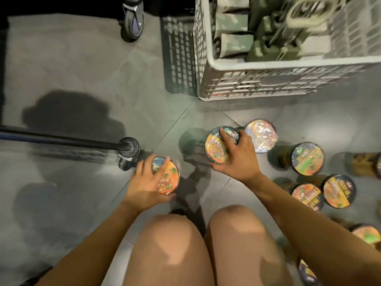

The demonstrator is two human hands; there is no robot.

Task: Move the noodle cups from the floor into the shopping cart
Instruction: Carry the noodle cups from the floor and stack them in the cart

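I am crouched over a grey tiled floor with both knees in view. My left hand (147, 183) grips a noodle cup (169, 178) with an orange printed lid from above. My right hand (237, 155) is clasped over the top of a second noodle cup (216, 147). Several more noodle cups stand on the floor to the right, such as the shiny-lidded one (261, 135), another cup (307, 158) and a pair (338, 194) closer to me. The shopping cart shows only as a dark bar (61, 139) at left and a wheel (133, 21) at top.
A white plastic lattice crate (268, 79) holding green packaged goods stands on the floor at upper right, just beyond the cups. A cart caster (128, 150) sits next to my left hand. Open floor lies to the left and centre.
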